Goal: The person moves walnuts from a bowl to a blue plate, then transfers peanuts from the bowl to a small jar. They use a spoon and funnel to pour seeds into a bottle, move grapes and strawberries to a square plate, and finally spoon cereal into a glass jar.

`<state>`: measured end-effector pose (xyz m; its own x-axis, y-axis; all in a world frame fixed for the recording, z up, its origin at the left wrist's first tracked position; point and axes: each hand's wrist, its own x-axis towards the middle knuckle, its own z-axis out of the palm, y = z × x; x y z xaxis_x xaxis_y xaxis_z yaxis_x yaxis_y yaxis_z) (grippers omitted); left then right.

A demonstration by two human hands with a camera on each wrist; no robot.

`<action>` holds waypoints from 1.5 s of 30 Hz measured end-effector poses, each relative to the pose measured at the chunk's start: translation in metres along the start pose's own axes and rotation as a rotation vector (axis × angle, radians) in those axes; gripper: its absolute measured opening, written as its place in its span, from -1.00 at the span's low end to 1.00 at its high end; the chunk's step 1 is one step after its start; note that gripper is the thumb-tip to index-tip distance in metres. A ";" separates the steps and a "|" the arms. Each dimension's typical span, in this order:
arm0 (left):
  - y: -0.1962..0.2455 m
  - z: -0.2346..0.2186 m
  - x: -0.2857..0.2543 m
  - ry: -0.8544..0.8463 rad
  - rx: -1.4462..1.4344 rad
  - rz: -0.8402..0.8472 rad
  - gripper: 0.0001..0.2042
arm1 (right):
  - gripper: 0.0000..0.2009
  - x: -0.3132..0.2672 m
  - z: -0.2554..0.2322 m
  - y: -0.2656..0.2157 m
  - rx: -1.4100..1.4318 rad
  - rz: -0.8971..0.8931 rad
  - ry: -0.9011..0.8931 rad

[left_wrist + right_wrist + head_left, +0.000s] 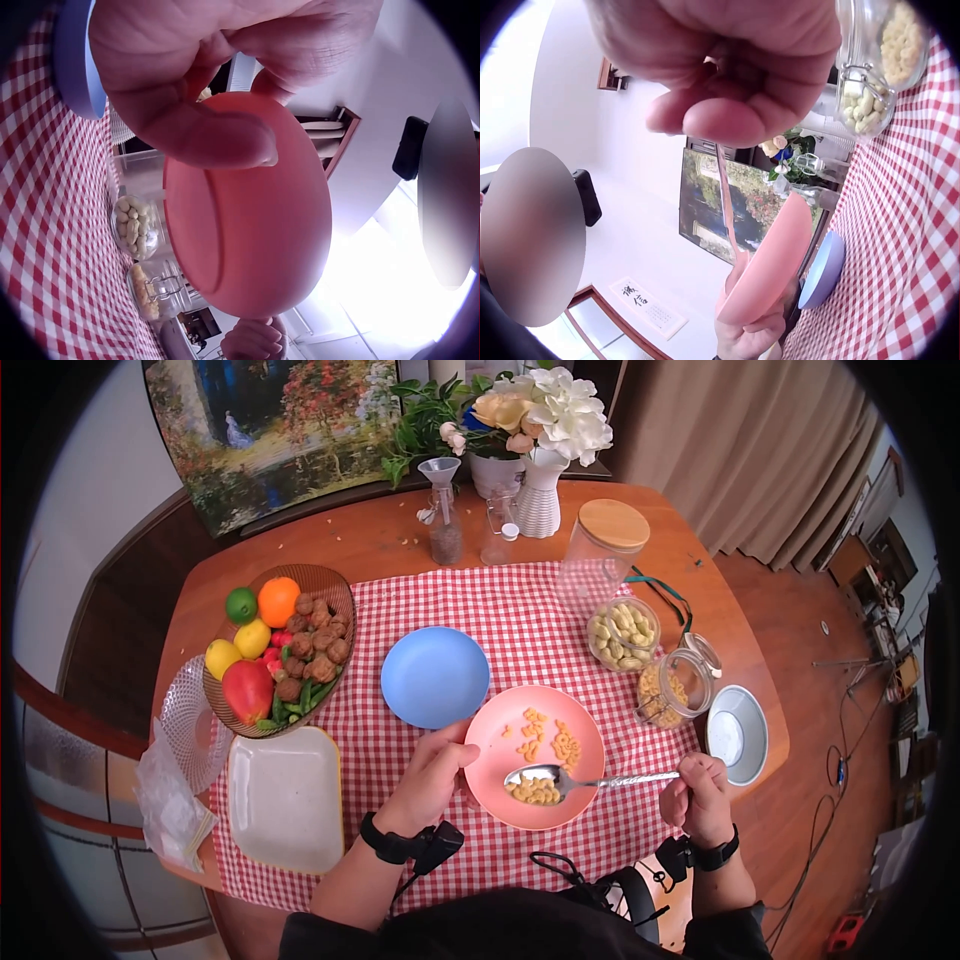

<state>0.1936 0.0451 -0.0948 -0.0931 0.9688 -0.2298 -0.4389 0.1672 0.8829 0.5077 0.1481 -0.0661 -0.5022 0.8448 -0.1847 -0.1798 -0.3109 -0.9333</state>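
My left hand (432,778) grips the left rim of a pink plate (490,800); in the left wrist view the thumb presses on its outer side, and the right wrist view shows it tilted and raised off the cloth. Small macaroni pieces (567,748) lie on the plate. Between its thumb and fingers, my right hand (703,798) pinches the handle of a metal spoon (630,780). The spoon's bowl, holding several macaroni pieces (533,790), is over the plate. Whether the bowl touches the plate, I cannot tell.
A blue plate (435,677) sits behind the pink one. On the left are a white tray (286,800) and a fruit basket (345,600). To the right stand a macaroni jar (672,690), a jar of nuts (622,635), a tall lidded jar (603,550) and a metal bowl (738,735).
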 end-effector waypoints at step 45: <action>0.006 0.006 -0.002 -0.076 -0.046 0.110 -0.61 | -0.96 0.000 0.013 -0.059 -1.023 -0.771 -0.129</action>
<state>0.1960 0.0456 -0.0865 -0.0757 0.9921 -0.0997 -0.4706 0.0526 0.8808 0.5071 0.1610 -0.0071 -0.6470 0.5901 0.4828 0.2397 0.7586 -0.6059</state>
